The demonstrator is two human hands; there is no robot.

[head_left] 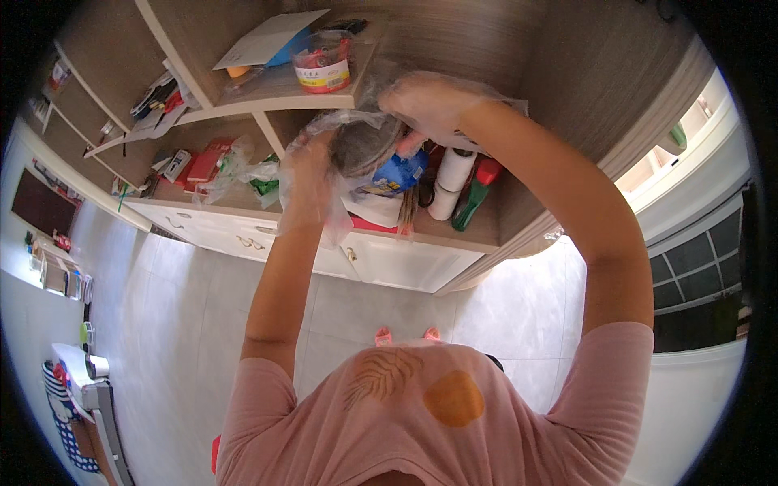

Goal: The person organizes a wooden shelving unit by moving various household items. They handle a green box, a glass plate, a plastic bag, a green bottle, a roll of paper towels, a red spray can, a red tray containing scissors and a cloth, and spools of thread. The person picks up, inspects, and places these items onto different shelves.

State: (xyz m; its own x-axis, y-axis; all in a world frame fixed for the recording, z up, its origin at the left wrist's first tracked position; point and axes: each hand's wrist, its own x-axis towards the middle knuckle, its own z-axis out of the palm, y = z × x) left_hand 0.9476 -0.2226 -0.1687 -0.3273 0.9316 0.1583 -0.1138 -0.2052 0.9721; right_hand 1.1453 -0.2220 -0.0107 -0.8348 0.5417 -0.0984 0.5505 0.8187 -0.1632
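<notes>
Left hand (pixel 310 168) and right hand (pixel 425 99) veiled in clear plastic film (pixel 337 219)

At the near left, the left hand is covered by film and its fingers blur; whether it grips the film or something behind it, I cannot tell. Just to its right, between the hands, is a dark grey round container (pixel 363 146), partly seen through plastic. The left hand looks the nearer of the two; the container's long axis cannot be made out. Farther right, the right hand reaches over the container's far side, its grasp likewise unclear.

Labels, left to right: the red tub (pixel 322 71) on the far shelf (pixel 235 104) wears a yellow-and-white band with small print; the blue packet (pixel 399 173), near and right of the container, carries blurred printing. No brand is readable on either.
</notes>
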